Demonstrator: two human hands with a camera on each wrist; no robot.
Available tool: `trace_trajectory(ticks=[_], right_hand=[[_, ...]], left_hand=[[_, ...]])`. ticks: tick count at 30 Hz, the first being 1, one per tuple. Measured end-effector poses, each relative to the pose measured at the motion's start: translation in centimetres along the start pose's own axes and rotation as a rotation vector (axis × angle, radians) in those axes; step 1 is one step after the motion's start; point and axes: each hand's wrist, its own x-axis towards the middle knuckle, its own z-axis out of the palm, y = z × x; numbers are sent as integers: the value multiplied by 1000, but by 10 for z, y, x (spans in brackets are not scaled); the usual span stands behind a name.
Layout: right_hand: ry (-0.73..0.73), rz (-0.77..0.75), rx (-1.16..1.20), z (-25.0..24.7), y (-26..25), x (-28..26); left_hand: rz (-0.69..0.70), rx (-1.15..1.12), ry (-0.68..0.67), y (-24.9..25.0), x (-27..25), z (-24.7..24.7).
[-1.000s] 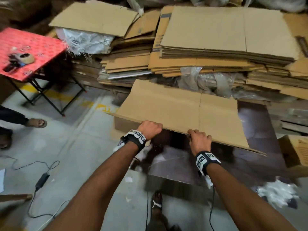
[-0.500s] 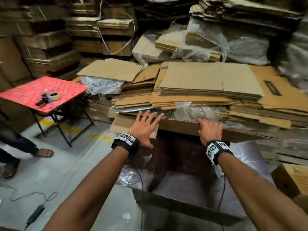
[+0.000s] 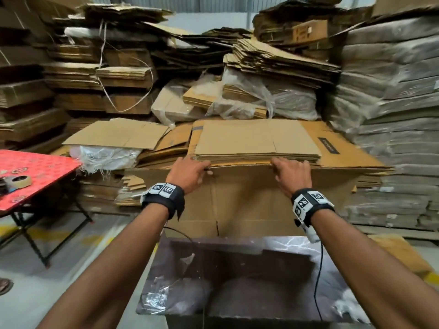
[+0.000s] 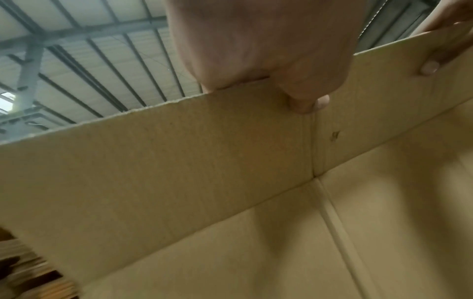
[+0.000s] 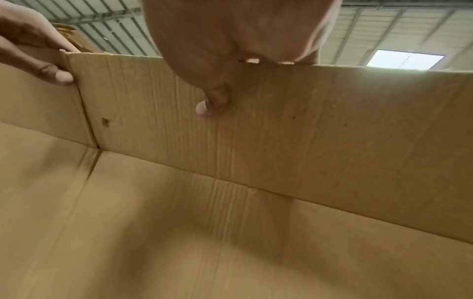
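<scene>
The flattened carton (image 3: pixel 249 198) stands upright before the cardboard stack (image 3: pixel 256 141), its lower edge perhaps resting on the dark worktop (image 3: pixel 237 269). Left hand (image 3: pixel 188 173) and right hand (image 3: pixel 293 175) each clamp its top edge, thumbs in front, fingers hidden behind.

**A cardboard storage warehouse**

Piles of flattened cardboard (image 3: pixel 282 60) rise high across the whole view ahead. Some are tied with string, and others are plastic-wrapped bundles (image 3: pixel 392 115). One big flattened box (image 3: pixel 249 198) stands on edge in front of them. The floor (image 3: pixel 71 257) is bare grey concrete with yellow painted marks. A red folding table (image 3: pixel 42 167) carries a roll of tape (image 3: pixel 21 180). Overhead is a ribbed metal roof (image 4: pixel 89 60) on steel beams, with a skylight (image 5: pixel 405 59).
</scene>
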Motion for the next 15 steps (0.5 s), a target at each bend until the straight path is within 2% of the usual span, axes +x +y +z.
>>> trace_trajectory(ticks=[5,10,15], right_hand=[[16,152,30,-32,18,6],[16,340,-5,-60,50,-6],[91,519,-35,-89,88,-32]], left_hand=[[-32,-105,89,16,41,-17],[44,-160,160,50,83,-33],[103,-258,204,102,118,-55]])
